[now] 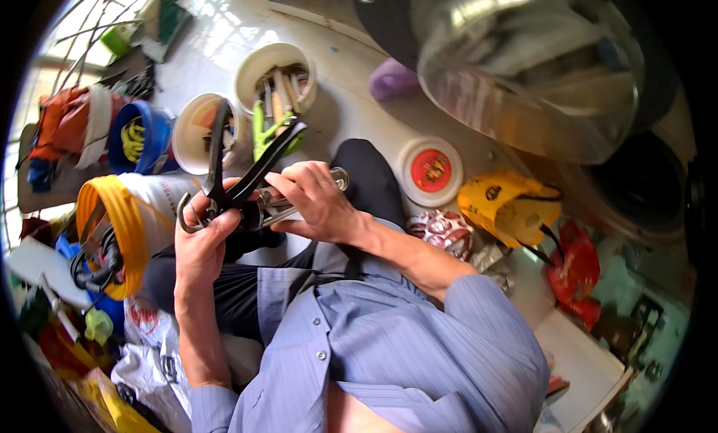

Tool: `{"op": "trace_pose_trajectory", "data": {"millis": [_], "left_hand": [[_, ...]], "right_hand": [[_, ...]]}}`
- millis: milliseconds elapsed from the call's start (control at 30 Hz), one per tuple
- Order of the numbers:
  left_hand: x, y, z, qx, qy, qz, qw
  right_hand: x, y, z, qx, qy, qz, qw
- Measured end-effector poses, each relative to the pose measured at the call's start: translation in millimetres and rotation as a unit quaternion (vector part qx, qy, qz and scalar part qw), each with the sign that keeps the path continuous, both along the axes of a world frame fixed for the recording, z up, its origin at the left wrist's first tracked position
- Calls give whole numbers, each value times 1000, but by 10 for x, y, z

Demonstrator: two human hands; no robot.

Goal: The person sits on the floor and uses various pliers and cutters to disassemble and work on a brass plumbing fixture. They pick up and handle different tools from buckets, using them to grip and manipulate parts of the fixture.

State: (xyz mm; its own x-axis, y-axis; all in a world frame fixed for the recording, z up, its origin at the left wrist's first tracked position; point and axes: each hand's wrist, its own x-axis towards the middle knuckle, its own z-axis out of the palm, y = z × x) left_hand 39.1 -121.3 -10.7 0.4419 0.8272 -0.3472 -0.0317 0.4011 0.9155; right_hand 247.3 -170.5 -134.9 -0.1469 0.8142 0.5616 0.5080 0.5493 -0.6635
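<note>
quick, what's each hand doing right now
Left hand: closed around the black pliers near their jaws.
Right hand: closed on a shiny metal tube fitting held against the pliers.

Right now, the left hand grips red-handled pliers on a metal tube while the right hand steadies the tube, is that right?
Not quite: the pliers have black handles, not red, as the head view shows. The rest holds: the left hand grips them on the metal tube, and the right hand steadies the tube.

metal part (299, 197) mostly hidden by right hand (318, 205)
</note>
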Motion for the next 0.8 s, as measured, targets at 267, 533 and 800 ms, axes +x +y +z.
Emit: {"op": "trace_pose_trajectory", "data": {"millis": [267,533,800], "left_hand": [[-403,563,1053,185,-38,113,976],[414,1299,11,337,296,111,887],[758,1633,-1550,521,254,-33,814]], "right_hand": [[563,-284,79,-101,45,-158,981],[795,-427,-439,-259,53,-150,953],[650,-404,-562,-317,38,-76,945]]}}
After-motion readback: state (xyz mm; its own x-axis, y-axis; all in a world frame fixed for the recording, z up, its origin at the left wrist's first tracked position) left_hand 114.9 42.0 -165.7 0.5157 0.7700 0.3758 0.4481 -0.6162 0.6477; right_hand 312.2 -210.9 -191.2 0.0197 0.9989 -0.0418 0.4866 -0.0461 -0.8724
